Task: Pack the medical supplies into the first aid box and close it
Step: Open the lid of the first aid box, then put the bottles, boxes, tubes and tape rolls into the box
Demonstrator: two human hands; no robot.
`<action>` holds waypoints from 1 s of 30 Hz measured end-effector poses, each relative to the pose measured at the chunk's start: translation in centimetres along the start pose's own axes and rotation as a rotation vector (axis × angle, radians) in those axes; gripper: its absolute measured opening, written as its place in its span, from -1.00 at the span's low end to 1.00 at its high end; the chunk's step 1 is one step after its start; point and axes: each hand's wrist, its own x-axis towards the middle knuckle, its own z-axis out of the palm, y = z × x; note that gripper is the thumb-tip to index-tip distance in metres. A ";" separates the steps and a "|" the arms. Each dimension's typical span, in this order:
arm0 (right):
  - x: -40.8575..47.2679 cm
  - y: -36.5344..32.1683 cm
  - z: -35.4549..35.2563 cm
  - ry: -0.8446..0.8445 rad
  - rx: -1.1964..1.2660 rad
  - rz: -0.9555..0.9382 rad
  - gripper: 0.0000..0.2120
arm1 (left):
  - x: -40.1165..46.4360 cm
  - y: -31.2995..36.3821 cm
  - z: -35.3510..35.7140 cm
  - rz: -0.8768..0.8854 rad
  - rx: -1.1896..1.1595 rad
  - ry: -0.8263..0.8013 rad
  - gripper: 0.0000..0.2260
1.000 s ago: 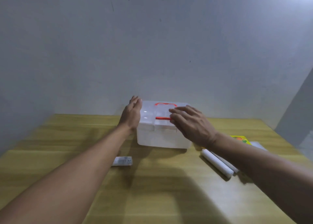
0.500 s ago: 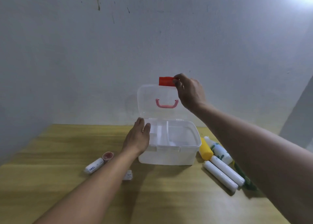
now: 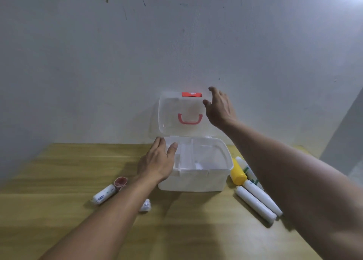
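White cross sign on red latch (image 3: 191, 94) at top edge of raised lid (image 3: 172, 112). Dark print on white roll (image 3: 103, 194), near left: blurred, illegible. Print on small packet (image 3: 146, 205) beside it: unreadable. Green marks on white bottle (image 3: 247, 171), right: unreadable.

The scene is dim and bluish, with the only bright glare at the 1 o'clock corner, where light washes out the wall (image 3: 117, 63). Soft, broad shadows of the forearms fall toward 6 o'clock on the surface (image 3: 49, 181), darkest beneath the right arm. The picture is slightly soft throughout, and wide-angle distortion stretches both arms at the lower edges.
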 end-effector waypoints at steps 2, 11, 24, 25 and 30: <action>-0.9 0.7 -0.3 -0.009 0.010 0.005 -0.55 | -0.2 0.4 -0.3 0.003 0.051 -0.006 -0.38; -7.4 7.5 -4.6 -0.230 -0.061 0.151 -0.72 | 0.4 1.7 -1.1 0.079 0.183 -0.005 -0.40; -10.7 10.1 -4.6 -0.627 -0.432 0.237 -0.57 | 0.2 2.1 -0.2 0.104 0.275 -0.094 -0.43; -10.6 10.1 -4.5 -0.635 -0.439 0.243 -0.57 | 0.3 2.0 -0.1 0.100 0.288 -0.104 -0.44; -10.1 10.0 -4.4 -0.608 -0.354 0.291 -0.47 | 0.5 2.1 -0.1 0.095 0.347 -0.164 -0.51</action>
